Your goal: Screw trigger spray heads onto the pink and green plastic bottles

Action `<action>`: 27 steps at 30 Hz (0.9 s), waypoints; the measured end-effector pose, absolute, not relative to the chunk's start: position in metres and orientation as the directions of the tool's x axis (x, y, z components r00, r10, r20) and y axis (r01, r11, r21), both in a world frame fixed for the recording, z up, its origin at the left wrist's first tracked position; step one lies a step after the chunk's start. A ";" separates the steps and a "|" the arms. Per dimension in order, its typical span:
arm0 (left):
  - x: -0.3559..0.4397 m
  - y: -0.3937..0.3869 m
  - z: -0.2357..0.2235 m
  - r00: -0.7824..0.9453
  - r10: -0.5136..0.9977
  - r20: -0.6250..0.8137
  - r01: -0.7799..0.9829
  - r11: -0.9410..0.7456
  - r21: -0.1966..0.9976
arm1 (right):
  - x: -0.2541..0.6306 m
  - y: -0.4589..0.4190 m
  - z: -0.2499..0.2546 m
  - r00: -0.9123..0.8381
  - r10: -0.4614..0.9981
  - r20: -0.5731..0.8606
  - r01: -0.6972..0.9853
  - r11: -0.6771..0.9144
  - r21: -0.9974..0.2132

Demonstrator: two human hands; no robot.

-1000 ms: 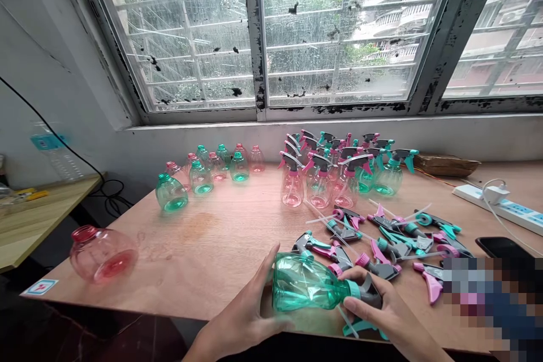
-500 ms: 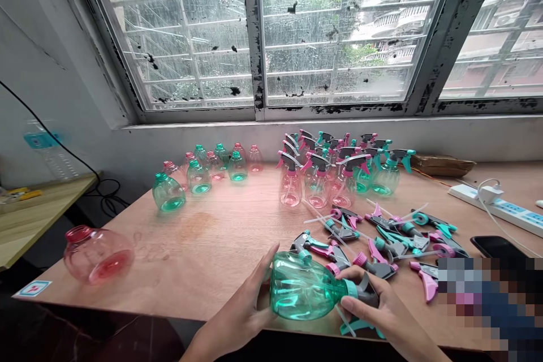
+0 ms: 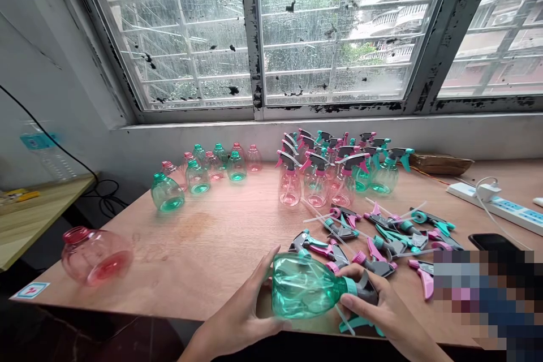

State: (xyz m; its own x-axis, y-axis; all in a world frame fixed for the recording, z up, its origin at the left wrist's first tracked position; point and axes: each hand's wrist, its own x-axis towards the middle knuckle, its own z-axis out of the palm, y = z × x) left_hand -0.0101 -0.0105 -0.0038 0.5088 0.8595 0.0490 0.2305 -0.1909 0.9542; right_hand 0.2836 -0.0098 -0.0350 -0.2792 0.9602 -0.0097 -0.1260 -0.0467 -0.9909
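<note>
A clear green spray bottle (image 3: 303, 285) lies on its side in the air over the table's front edge, its neck to the right. Around its base end is my left hand (image 3: 241, 305), thumb below and fingers along the far side. My right hand (image 3: 384, 305) grips the teal collar and grey trigger sprayer (image 3: 365, 289) at the neck. Whether the collar is fully threaded cannot be made out. Below the neck, a teal trigger sprayer (image 3: 360, 325) with a pale tube lies at the edge, partly hidden by my right hand.
Loose pink and teal trigger sprayers (image 3: 382, 237) are strewn beyond my right hand. Assembled spray bottles (image 3: 316, 184) stand behind them. Bottles without sprayers (image 3: 198, 178) stand at back left, and a pink bottle (image 3: 97, 257) at front left. A power strip (image 3: 500, 201) and phone (image 3: 494, 242) lie right.
The green bottle has turned slightly about its length between my hands. My left thumb has slid right along its underside. My right hand stays at the collar.
</note>
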 end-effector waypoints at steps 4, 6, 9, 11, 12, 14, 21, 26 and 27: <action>-0.008 -0.007 -0.006 0.438 0.898 0.036 0.273 -0.171 0.947 | 0.283 -0.011 -0.035 -0.268 0.963 -0.023 -0.120 -0.057 -0.991; -0.006 -0.006 -0.004 0.415 0.910 0.007 0.243 -0.118 0.963 | 0.283 -0.011 -0.035 -0.261 0.965 -0.020 -0.113 -0.051 -0.992; -0.005 -0.005 0.002 0.420 0.907 -0.025 0.228 -0.079 0.970 | 0.283 -0.011 -0.034 -0.259 0.966 -0.016 -0.108 -0.045 -0.993; -0.006 -0.005 0.006 0.438 0.899 -0.018 0.238 -0.096 0.967 | 0.282 -0.012 -0.033 -0.258 0.966 -0.016 -0.109 -0.045 -0.993; -0.006 -0.005 0.007 0.448 0.894 -0.008 0.232 -0.108 0.967 | 0.282 -0.012 -0.033 -0.258 0.966 -0.017 -0.110 -0.047 -0.993; -0.007 -0.005 0.005 0.461 0.887 0.014 0.208 -0.123 0.970 | 0.282 -0.012 -0.032 -0.252 0.968 -0.019 -0.109 -0.048 -0.993; -0.008 -0.004 -0.012 0.435 0.900 0.031 0.232 -0.145 0.962 | 0.282 -0.012 -0.031 -0.236 0.972 -0.013 -0.135 -0.046 -0.990; -0.003 -0.003 -0.007 0.415 0.906 0.080 0.361 -0.245 0.900 | 0.282 -0.013 -0.030 -0.214 0.976 -0.027 -0.140 -0.058 -0.988; -0.002 -0.002 -0.005 0.433 0.898 0.081 0.371 -0.260 0.892 | 0.282 -0.013 -0.030 -0.209 0.978 -0.027 -0.137 -0.057 -0.989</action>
State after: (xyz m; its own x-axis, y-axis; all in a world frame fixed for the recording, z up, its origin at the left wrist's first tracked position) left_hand -0.0024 -0.0021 -0.0048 0.4330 0.8977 0.0813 0.3710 -0.2597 0.8916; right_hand 0.2818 -0.0131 -0.0303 -0.2088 0.9776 -0.0274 -0.1365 -0.0569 -0.9890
